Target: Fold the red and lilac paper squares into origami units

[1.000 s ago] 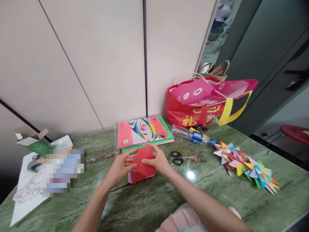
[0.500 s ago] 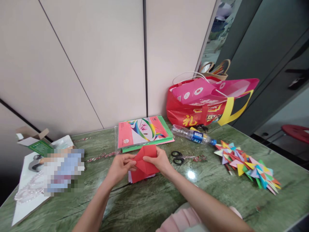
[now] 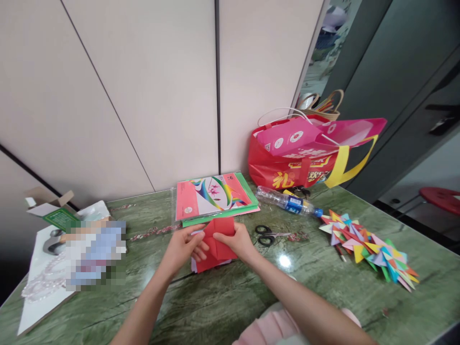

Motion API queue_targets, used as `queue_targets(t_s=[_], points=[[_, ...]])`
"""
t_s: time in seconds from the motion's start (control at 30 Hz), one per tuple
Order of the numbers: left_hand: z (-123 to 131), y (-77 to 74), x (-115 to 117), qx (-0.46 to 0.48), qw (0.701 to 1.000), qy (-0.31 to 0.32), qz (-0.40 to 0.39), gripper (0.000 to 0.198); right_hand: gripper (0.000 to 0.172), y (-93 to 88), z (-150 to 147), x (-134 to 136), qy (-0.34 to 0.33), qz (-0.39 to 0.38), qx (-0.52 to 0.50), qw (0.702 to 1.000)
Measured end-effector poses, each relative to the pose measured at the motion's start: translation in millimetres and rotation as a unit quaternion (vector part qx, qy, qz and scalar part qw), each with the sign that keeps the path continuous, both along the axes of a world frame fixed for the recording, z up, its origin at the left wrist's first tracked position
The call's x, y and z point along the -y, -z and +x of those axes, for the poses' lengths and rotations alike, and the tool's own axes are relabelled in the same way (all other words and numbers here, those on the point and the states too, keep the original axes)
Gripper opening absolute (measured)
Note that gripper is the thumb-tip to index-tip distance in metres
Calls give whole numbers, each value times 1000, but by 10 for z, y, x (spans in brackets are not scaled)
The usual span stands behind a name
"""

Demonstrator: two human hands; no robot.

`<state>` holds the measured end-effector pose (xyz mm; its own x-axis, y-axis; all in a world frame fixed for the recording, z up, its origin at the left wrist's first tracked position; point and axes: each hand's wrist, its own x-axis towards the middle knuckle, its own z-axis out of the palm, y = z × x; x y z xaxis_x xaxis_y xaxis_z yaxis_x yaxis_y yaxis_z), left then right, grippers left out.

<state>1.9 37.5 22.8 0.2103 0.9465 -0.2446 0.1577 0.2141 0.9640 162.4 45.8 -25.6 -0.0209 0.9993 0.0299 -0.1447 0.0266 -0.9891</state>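
Note:
A red sheet of folded paper (image 3: 220, 247) is held between my hands above the green marbled table, with its upper left corner folded in. My right hand (image 3: 239, 241) grips its right side, thumb pressed on the front. At the left edge, my left hand (image 3: 185, 247) pinches the paper between thumb and fingers, the other fingers curled. More red paper and a pale purple sheet (image 3: 194, 265) show beneath the folded piece. Just beyond lies a pack of coloured paper (image 3: 208, 195). Black-handled scissors (image 3: 268, 235) rest right of my right hand.
A clear plastic bottle (image 3: 283, 201) lies before a red gift bag (image 3: 276, 163) at the back right. Colourful folded-paper stars (image 3: 366, 247) sit on the right. At the left are a white board (image 3: 32, 306), a bead string (image 3: 43, 282) and an opened small box (image 3: 59, 218).
My left fingers have shifted along the left edge of the red paper and spread a little; the folded left corner now sits further in. My right hand keeps its hold.

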Motion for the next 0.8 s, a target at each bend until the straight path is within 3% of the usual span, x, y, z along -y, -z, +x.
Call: queue_targets(t_s=[0.13,0.3,0.4,0.5,0.7,0.8], points=[[35,51,-5,37,999,2,-10,50,24,0,-5,3,0,27,17,999],[27,45,-27,51,998,-26,37,36,15,-14,25,-18,-8,105,41,994],[26,23,-20,20,994,-62,89,36,19,-23,50,-30,44,142,76,986],[29,26,-4,-51,980,-103,164,35,25,-19,54,-33,77,131,46,987],[51,40,35,-110,946,-143,268,28,42,-17,5,-7,-36,36,-97,994],[70,30,48,-113,947,-133,271,28,37,-37,-16,18,-73,43,-102,991]])
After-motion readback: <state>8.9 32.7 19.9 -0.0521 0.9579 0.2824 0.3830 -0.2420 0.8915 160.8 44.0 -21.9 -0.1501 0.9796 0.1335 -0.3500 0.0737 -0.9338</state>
